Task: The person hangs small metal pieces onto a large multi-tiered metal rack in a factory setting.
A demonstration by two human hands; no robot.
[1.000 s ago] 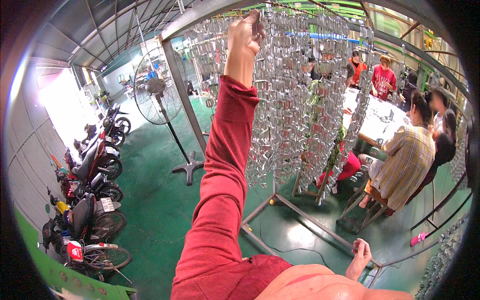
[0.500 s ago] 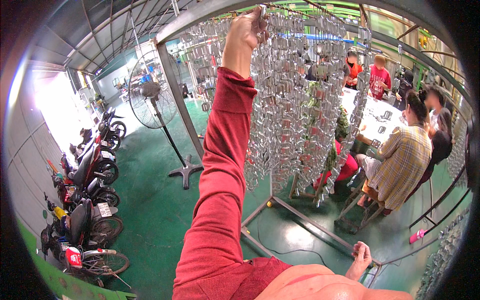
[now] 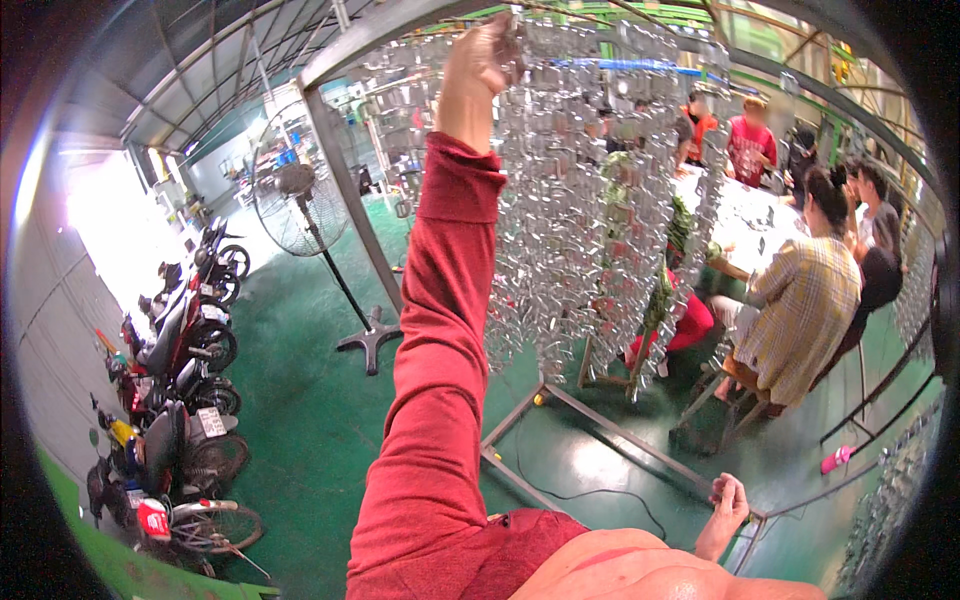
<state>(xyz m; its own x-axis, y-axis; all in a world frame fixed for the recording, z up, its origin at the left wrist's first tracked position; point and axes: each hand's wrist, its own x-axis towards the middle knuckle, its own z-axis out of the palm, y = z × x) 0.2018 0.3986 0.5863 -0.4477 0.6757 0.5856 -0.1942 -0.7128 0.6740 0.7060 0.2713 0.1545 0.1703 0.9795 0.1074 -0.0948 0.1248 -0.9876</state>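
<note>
Not much moved over the last second tbh: the left hand [image 3: 475, 65] ended up a touch higher and further left in the frame, and the fan [image 3: 296, 180] at upper left slid left too, so part of that was probably just the view turning. Metal strands [image 3: 570, 200], long ones made of little shiny pieces, hung from the top of the rack [image 3: 347, 185], filling the upper middle of the frame and running a bit below its centre, kinda smeary with blur

That left hand was stretched up to their top end, near the upper edge of the frame. Its fingers were curled in, but it was impossible to tell whether they'd closed on a strand, on the rack or on nothing at all. The right hand [image 3: 728, 505] was down at lower right, well apart from the strands, fingers loosely bent with nothing visible in them

Step-wise it looked like handling the strands up where they hung, one-handed. Next move seemed to call for a sure hold up there and slow going, since strands packed that close could easily snag. The right hand looked free to steady the lower ends

Over on the right, a person in a plaid shirt [image 3: 805, 310] sat by a table [image 3: 725, 198]
</note>
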